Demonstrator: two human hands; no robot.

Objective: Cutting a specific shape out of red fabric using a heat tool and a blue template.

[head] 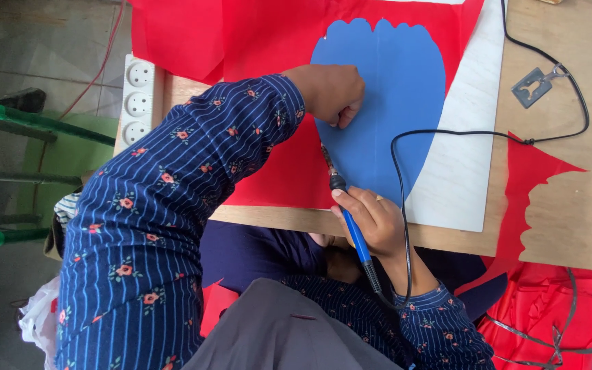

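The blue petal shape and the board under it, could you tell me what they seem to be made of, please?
The blue petal shape looks like stiff matte card or plastic sheet: flat, clean scalloped edge, faint centre crease. The board looks like bare plywood: pale, with visible grain and a raw edge. The red sheet seems thin fabric, since it creases softly.

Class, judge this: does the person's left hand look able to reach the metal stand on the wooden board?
Probably not easily: the left hand presses the blue template, and the metal stand lies far across the board.

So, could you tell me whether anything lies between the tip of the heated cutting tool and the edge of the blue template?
Nothing visible does. The right hand holds the blue-handled tool with its tip against the blue template, while the left hand presses the template onto the red fabric.
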